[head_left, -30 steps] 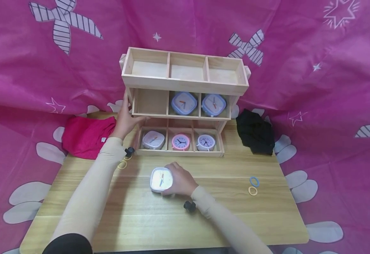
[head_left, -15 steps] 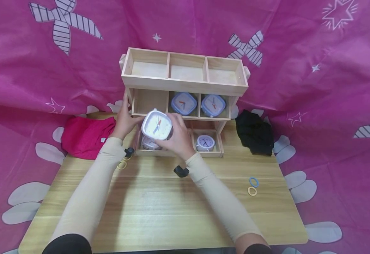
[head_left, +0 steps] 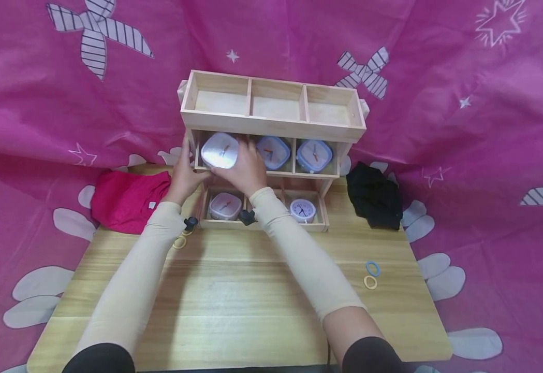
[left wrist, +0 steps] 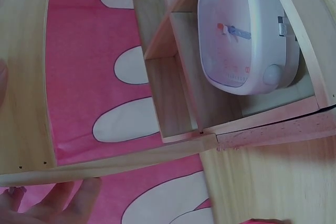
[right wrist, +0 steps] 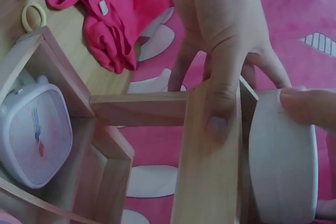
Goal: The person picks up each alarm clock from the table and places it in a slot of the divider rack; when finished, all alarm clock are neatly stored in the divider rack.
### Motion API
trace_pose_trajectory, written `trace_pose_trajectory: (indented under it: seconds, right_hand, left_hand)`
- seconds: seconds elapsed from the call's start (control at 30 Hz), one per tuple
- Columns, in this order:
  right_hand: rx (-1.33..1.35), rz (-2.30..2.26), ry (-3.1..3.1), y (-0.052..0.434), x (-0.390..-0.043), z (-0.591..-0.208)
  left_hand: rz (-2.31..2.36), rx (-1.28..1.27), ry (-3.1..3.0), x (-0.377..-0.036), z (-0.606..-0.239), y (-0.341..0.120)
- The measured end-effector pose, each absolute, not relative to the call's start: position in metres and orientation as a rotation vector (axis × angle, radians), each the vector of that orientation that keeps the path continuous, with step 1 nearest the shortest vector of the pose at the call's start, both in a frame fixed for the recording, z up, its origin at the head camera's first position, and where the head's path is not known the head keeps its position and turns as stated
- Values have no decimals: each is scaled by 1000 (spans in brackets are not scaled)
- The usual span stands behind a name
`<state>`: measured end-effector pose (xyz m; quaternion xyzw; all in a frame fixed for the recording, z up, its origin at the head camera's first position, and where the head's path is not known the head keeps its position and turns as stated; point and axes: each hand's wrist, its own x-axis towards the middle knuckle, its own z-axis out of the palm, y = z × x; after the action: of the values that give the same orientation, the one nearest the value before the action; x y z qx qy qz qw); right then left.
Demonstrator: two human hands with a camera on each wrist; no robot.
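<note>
A three-tier wooden shelf [head_left: 271, 123] with divided compartments stands at the back of the table. My left hand [head_left: 186, 178] grips its left side, the thumb [right wrist: 218, 124] on the middle tier's front board and the fingers behind. My right hand [head_left: 248, 168] holds a white square alarm clock [head_left: 219, 150], face up, at the middle tier's left compartment. Two blue alarm clocks, one central [head_left: 276, 154] and one at the right [head_left: 314, 155], fill that tier's other compartments. Below, a pale square alarm clock [head_left: 225, 206] sits at left and a round white alarm clock [head_left: 302, 210] at right; my right forearm covers the middle compartment.
Red cloth [head_left: 131, 202] lies left of the shelf, black cloth [head_left: 375, 196] to its right. A blue ring [head_left: 372, 268] and a yellow ring [head_left: 370, 282] rest on the table's right side. More yellow rings [head_left: 179, 242] lie near my left wrist. A pink curtain [head_left: 276, 31] hangs behind.
My right hand has lifted the white alarm clock from over the table, up past the bottom tier, to the middle tier's left compartment. My left hand keeps its place on the shelf.
</note>
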<state>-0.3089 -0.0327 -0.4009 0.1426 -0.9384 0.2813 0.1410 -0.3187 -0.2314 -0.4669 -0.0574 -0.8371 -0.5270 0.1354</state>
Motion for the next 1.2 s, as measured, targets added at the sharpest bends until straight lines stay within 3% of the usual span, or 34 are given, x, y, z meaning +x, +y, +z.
trace_pose_trajectory:
  seconds: [0.77, 1.2]
  right_hand:
    - [312, 580, -2689, -45, -330, -414]
    - [465, 691, -2649, -33, -322, -419]
  left_hand:
    - [-1545, -232, -2365, -316, -470, -222]
    - [-1502, -222, -2340, -316, -475, -220]
